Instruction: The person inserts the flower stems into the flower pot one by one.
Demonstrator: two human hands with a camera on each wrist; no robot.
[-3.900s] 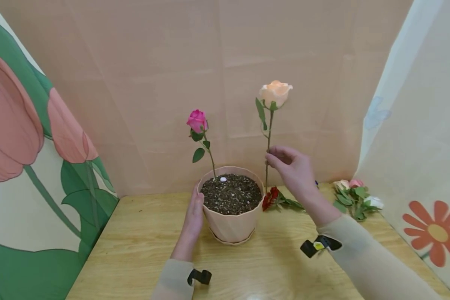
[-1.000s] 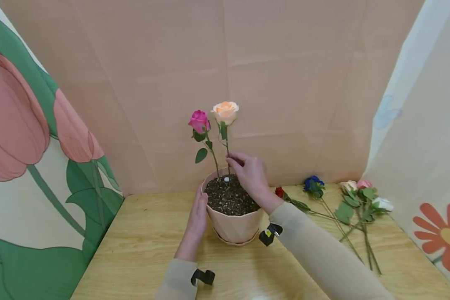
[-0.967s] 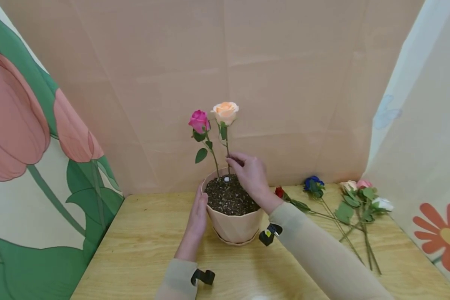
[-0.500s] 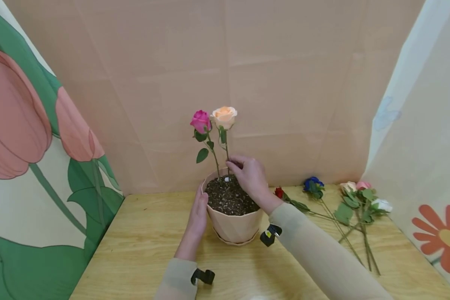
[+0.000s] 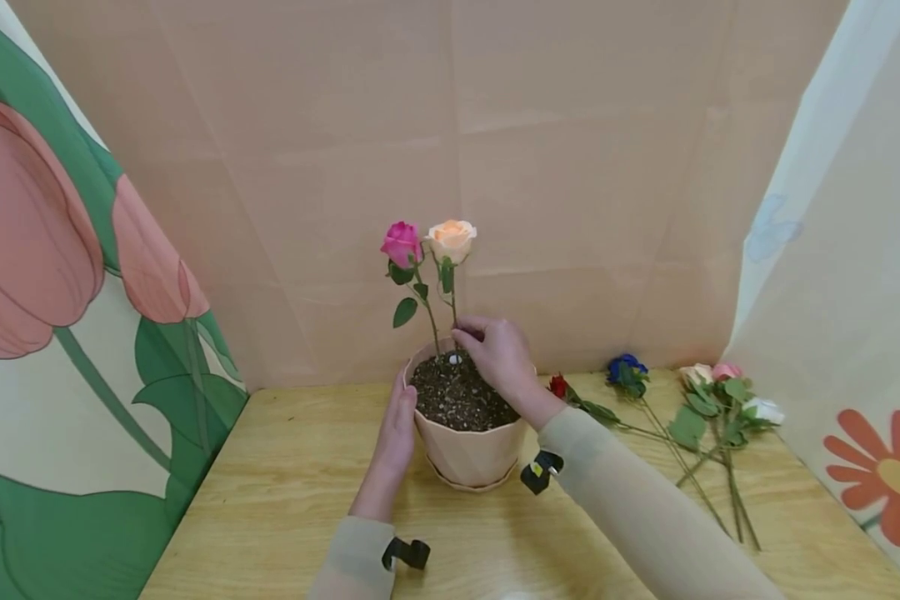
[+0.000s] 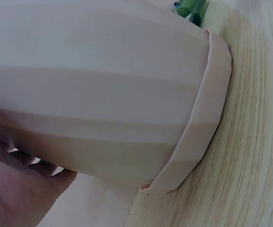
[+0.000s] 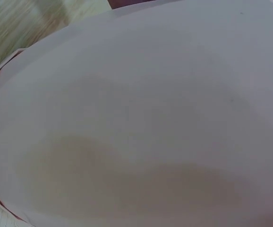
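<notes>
My right hand [image 5: 497,354] pinches the peach rose [image 5: 452,241] low on its stem, bloom above my grip, at the far side of the pot [image 5: 468,458]. My left hand [image 5: 395,427] rests unclenched against the pot's left side, below the magenta rose [image 5: 402,243].

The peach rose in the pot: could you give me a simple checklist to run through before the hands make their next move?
1. Left hand supporting the pot: ok, it rests against the pot's side.
2. Pot seated on its saucer: ok.
3. Right hand controlling the peach rose: ok, it pinches the stem.
4. Peach rose free of the fingers: not ok, not yet released.
5. Stem deep enough in the soil to stand alone: cannot tell.
6. Magenta rose standing in the soil: ok, leaning slightly.
</notes>
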